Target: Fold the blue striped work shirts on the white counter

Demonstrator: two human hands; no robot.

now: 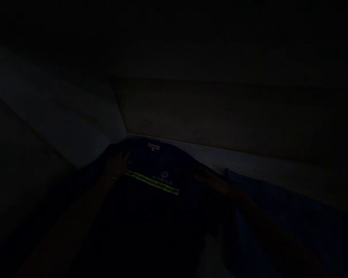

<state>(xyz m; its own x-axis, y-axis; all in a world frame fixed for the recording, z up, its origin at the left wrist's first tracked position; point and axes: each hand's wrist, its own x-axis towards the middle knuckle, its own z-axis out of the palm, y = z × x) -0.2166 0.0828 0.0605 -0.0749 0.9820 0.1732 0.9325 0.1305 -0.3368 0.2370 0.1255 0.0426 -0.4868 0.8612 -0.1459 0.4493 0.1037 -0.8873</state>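
The view is very dark. A dark blue work jacket (162, 160) is spread out, with a label at its collar, a pale gear-shaped emblem with lettering on the chest and a yellow-green reflective stripe (156, 183). On the left part of the jacket lies my left hand (117, 164), its fingers apart and a band at the wrist. My right hand (213, 182) is stretched out over the right side of the jacket, dim and slightly blurred. Nothing shows held in either hand. The lower part of the jacket is lost in shadow.
A lighter blue cloth (263, 197) lies to the right of the jacket. Behind it runs a pale edge (214, 152) below a dark brownish panel (205, 116). On the left is a pale, slanted surface (60, 104).
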